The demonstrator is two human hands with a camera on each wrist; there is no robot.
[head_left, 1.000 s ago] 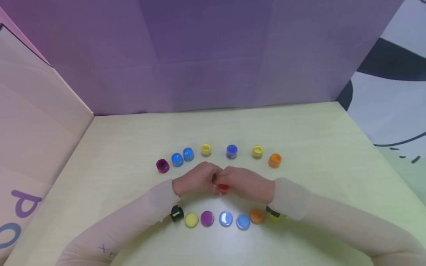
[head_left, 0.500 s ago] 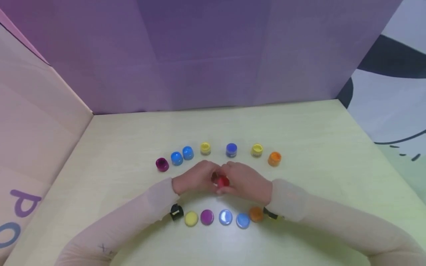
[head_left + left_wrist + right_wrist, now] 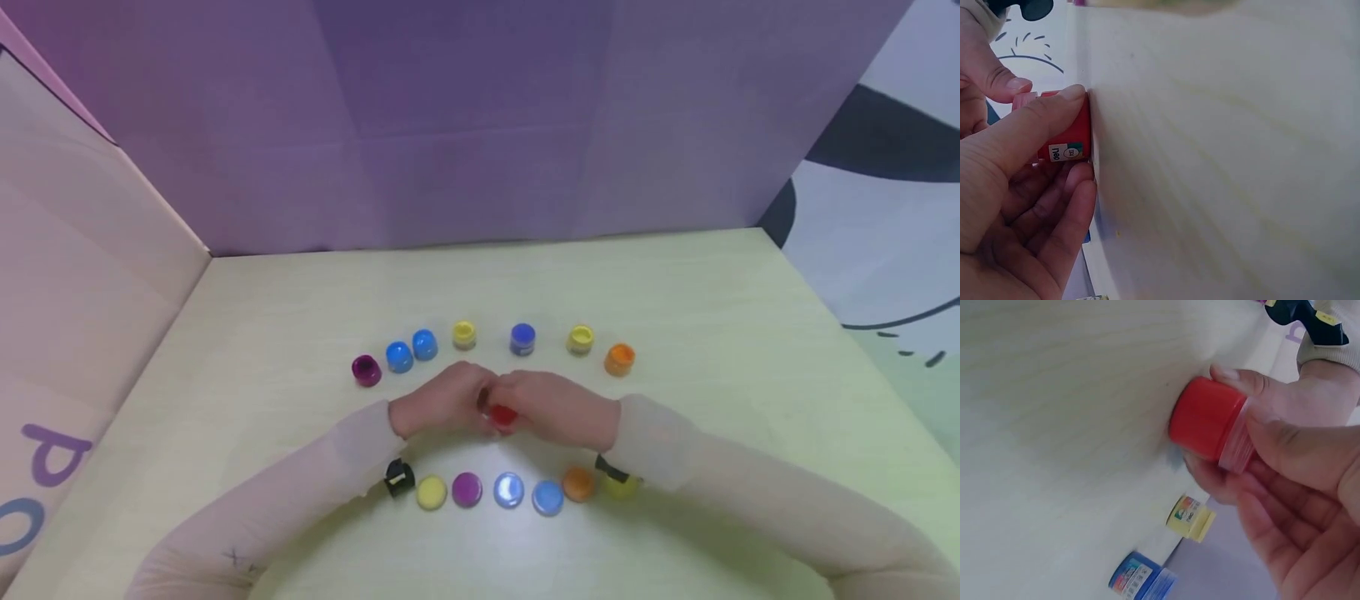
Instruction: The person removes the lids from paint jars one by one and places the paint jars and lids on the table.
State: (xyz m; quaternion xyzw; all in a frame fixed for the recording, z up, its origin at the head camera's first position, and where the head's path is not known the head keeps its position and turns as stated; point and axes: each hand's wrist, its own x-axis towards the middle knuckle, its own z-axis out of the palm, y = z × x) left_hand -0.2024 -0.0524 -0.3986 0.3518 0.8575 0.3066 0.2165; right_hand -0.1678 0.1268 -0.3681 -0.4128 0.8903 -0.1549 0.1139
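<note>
Near the table's middle, both hands meet around a small red paint jar (image 3: 503, 414). My left hand (image 3: 448, 402) grips the jar's body, its thumb across the red side beside a printed label in the left wrist view. My right hand (image 3: 558, 407) comes from the other side. In the right wrist view its thumb and fingers pinch the clear ridged lid (image 3: 1237, 442), which sits on the jar. The jar stands upright, close over the tabletop. From the head view, the fingers hide most of it.
Behind the hands, an arc of paint jars runs from a purple jar (image 3: 367, 371) past a dark blue jar (image 3: 522, 339) to an orange jar (image 3: 620, 359). Before them lie several round lids, among them a purple lid (image 3: 467, 490) and an orange lid (image 3: 579, 484). A purple wall (image 3: 480, 125) stands behind.
My right hand's fingers spread and turned about the lid half a second ago, showing more red, then turned back and closed over it again. My left hand has stayed in place.
</note>
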